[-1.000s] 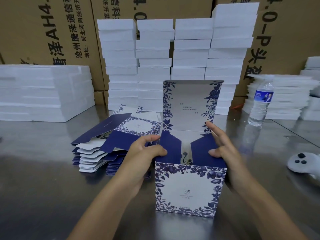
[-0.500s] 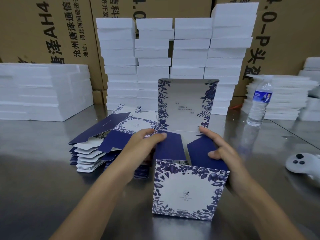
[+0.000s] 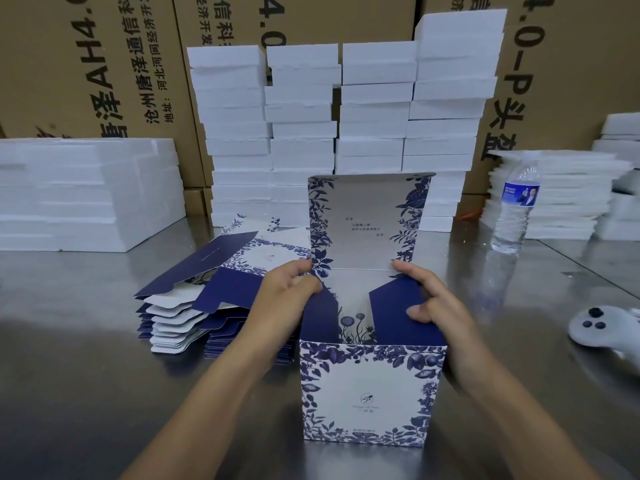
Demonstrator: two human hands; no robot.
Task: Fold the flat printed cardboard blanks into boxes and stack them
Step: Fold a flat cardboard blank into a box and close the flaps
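The box (image 3: 369,393) stands on the table (image 3: 69,341), lid upright, just right of the blanks (image 3: 194,299). Left hand (image 3: 282,292) curls round the left flap (image 3: 320,317); right hand (image 3: 436,303) pinches the right flap (image 3: 398,313) — both flaps half folded in.

On box (image 3: 367,393) flaps: left hand (image 3: 287,289), right hand (image 3: 438,306)

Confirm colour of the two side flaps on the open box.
Plain dark navy side flaps, no print, unlike the box with its blue floral front. Head view shows it.
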